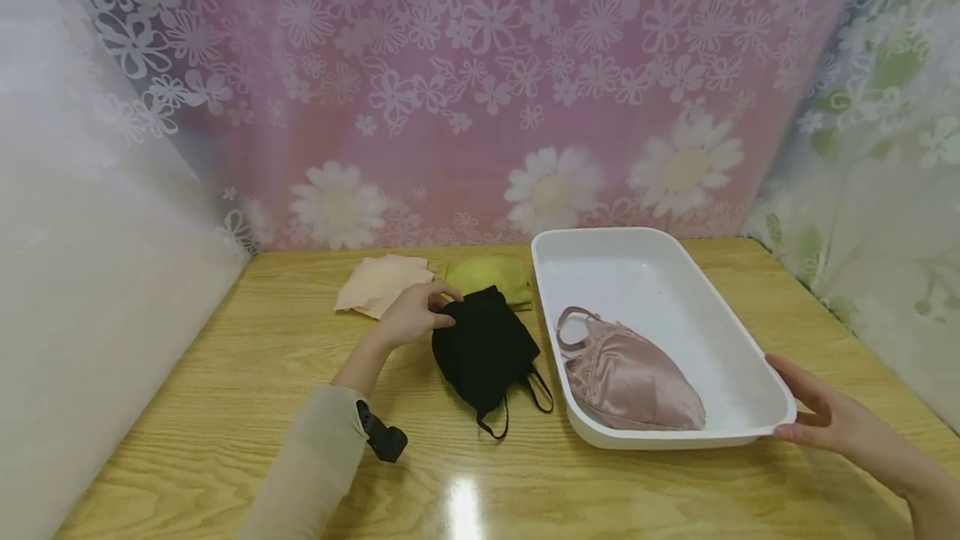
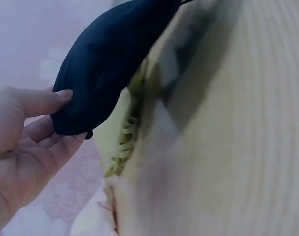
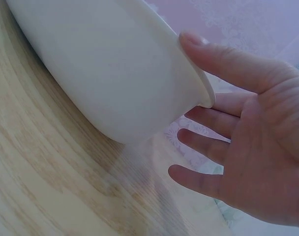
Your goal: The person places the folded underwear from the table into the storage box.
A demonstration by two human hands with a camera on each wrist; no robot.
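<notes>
In the head view, the left hand (image 1: 411, 313) is pinching a folded black bra (image 1: 483, 348) at its 10 o'clock edge. The bra is occupying the white tray's (image 1: 637, 273) 9 o'clock side — long axis running roughly 11 to 5, straps pointing toward 5. The right hand (image 1: 832, 419) is grasping the tray's 4 o'clock rim.

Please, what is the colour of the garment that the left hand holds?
The garment is plain black; it shows best in the head view.
</notes>
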